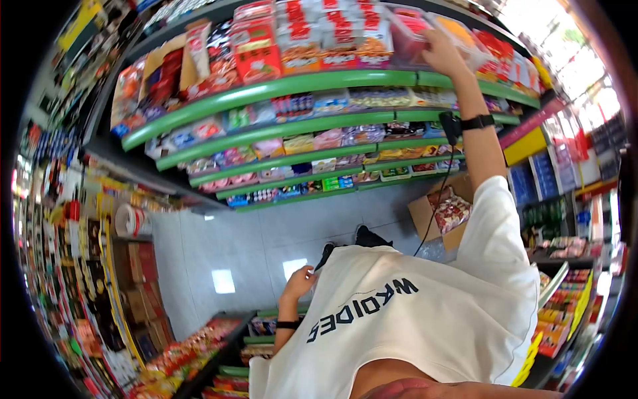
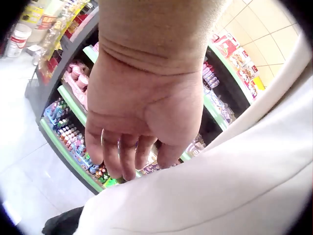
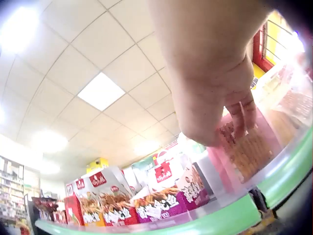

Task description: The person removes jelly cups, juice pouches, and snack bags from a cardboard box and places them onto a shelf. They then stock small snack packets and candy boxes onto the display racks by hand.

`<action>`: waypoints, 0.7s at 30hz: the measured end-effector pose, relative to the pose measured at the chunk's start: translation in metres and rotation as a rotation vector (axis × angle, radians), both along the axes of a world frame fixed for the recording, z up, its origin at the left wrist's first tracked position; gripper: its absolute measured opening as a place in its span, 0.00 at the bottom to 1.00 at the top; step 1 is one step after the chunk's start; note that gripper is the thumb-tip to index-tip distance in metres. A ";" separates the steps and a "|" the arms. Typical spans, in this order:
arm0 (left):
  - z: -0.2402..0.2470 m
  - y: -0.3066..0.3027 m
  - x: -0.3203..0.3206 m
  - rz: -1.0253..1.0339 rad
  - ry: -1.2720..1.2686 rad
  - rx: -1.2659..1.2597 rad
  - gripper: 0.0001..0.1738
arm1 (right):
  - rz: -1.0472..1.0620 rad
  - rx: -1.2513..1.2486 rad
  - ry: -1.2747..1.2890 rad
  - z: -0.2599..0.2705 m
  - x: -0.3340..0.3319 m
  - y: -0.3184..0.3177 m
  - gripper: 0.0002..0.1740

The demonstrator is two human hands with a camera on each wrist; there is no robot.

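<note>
My right hand [image 1: 442,53] reaches over the top shelf to a clear plastic bin [image 1: 407,56] with pink-wrapped packets in it. Seen from the right wrist, the fingers [image 3: 243,116] point down into the bin, fingertips right at a brown snack packet [image 3: 250,154] with pink edging. The thumb side lies nearer the bin's left end. Beside it stands another clear bin with yellow packets [image 1: 458,33]. My left hand [image 2: 144,112] hangs low by the white shirt [image 1: 425,306], holding nothing, its fingers loosely bent; in the head view this left hand [image 1: 299,282] is beside the shirt hem.
Boxed snack bags [image 1: 335,43] and a red box [image 1: 256,53] stand left of the bins. Green-edged shelves [image 1: 279,96] full of small goods run below. An open cardboard box [image 1: 425,216] with red packets sits on the floor. A cable [image 1: 435,206] hangs from the right wrist.
</note>
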State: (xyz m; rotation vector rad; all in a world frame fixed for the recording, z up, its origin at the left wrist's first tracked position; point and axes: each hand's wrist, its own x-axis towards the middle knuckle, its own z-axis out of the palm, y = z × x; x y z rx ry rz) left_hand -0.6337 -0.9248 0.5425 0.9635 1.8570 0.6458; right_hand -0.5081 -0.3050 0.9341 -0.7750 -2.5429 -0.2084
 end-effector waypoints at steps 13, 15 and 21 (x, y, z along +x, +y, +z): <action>0.015 0.090 -0.019 -0.008 0.123 0.064 0.19 | 0.056 -0.129 0.232 -0.013 -0.022 -0.037 0.16; 0.031 0.118 -0.017 0.012 0.147 0.095 0.19 | 0.081 -0.135 0.253 -0.015 -0.023 -0.044 0.18; 0.043 0.190 0.030 0.147 0.209 0.200 0.17 | 0.234 0.008 0.450 0.023 0.071 -0.037 0.25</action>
